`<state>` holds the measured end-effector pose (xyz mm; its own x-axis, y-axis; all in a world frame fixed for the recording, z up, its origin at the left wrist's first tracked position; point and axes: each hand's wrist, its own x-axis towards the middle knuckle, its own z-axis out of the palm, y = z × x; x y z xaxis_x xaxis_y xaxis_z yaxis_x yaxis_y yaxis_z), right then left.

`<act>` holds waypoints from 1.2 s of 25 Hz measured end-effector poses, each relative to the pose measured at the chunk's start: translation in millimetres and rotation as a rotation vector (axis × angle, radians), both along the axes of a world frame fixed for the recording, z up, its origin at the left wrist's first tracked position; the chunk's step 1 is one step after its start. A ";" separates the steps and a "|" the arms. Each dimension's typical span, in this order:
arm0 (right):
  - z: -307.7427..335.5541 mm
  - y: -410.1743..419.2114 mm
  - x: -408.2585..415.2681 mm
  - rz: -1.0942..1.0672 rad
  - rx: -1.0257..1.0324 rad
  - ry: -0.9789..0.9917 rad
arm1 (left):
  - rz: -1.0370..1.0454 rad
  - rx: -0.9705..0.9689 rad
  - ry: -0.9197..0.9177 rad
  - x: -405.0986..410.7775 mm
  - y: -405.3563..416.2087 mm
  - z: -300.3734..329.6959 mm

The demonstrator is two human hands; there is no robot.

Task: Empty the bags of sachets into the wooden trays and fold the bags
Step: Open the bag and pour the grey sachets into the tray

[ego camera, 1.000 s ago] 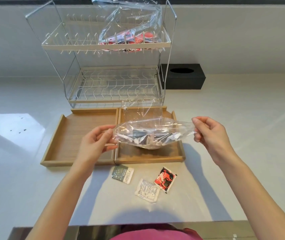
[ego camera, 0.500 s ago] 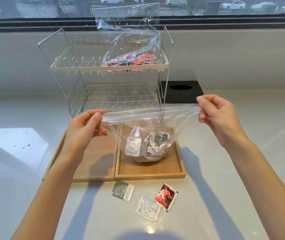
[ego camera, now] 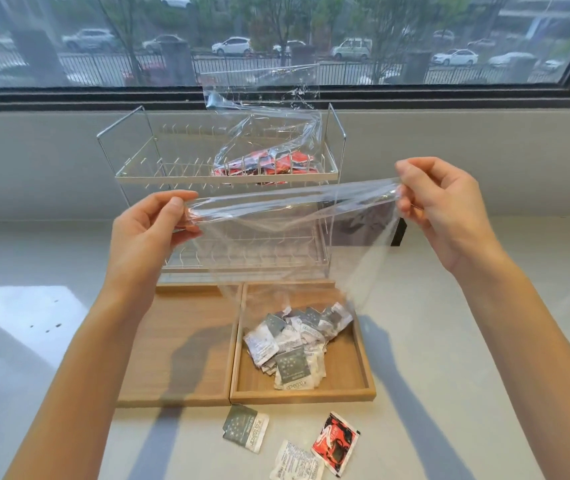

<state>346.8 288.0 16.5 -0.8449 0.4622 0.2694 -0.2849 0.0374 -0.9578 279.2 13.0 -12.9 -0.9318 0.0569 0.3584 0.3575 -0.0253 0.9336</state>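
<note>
Both hands are up over the trays. The left hand (ego camera: 153,230) pinches one end of the clear bag (ego camera: 287,237), the right hand (ego camera: 444,206) pinches the other, and the edge between them runs taut, left to right and level. The bag hangs down from that edge, its open end low over the right tray (ego camera: 359,368), where grey and white sachets (ego camera: 290,348) lie heaped. The left tray (ego camera: 179,344) sits touching it alongside. Looks emptied, so folding comes next: long axis crosswise, each hand equally near.
</note>
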 end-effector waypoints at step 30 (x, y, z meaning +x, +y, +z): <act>-226.2 -26.0 42.3 0.123 0.256 -0.749 | 0.005 -0.352 -0.854 40.6 -38.3 -184.8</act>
